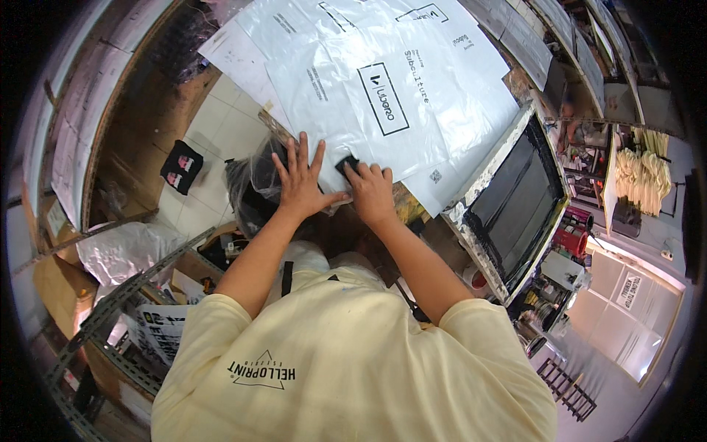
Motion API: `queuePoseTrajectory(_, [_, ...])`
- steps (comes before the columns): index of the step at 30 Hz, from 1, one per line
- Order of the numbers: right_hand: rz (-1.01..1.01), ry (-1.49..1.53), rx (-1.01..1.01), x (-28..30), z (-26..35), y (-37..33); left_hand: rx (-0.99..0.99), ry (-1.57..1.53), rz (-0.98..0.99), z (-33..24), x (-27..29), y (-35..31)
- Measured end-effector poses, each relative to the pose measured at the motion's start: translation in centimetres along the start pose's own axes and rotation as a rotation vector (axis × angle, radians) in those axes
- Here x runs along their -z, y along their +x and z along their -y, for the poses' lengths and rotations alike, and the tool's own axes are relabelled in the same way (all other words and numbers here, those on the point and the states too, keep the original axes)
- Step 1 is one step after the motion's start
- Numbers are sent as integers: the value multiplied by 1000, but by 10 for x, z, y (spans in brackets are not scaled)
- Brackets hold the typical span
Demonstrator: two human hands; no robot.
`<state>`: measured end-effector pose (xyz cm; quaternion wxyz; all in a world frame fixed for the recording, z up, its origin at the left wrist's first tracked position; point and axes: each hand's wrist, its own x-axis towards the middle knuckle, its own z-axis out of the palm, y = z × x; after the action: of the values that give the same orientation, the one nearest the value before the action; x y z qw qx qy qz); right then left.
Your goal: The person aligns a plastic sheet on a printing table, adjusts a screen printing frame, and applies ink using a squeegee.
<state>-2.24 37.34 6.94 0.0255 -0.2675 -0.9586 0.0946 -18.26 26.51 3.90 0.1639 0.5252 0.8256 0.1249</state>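
White plastic sheets with black printing (339,96) lie spread over the table in front of me, their surface shiny and slightly wrinkled. My left hand (300,180) rests flat on the near edge of the plastic, fingers spread and nothing held. Just to its right, my right hand (372,193) is closed on a small black cloth or pad (346,163), pressed down on the plastic. Whether it is fabric or foam I cannot tell. The thumb of my left hand reaches toward my right hand.
A screen printing frame (460,214) with a dark mesh stands at the table's right side. Clear plastic with dark contents (254,180) bulges by my left forearm. A black printed cloth (181,166) lies on the tiled floor. Metal shelving (110,313) stands at lower left.
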Motion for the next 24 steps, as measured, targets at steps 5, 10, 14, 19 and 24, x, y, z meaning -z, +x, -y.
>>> queuePoseTrajectory(5, [-26, 6, -41, 0, 0, 34, 28, 33, 56, -2, 7, 2])
queuePoseTrajectory(10, [39, -4, -34, -1, -2, -17, 21, 2, 40, -2, 7, 2])
queuePoseTrajectory(14, [23, 23, -15, 3, -4, -4, 27, -6, 48, -3, 5, 2])
queuePoseTrajectory(19, [-26, 11, -37, 2, -4, 31, 23, 19, 42, -3, 6, 2])
queuePoseTrajectory(24, [-34, 13, 2, 1, -9, -21, 24, 5, 33, -3, 6, 2])
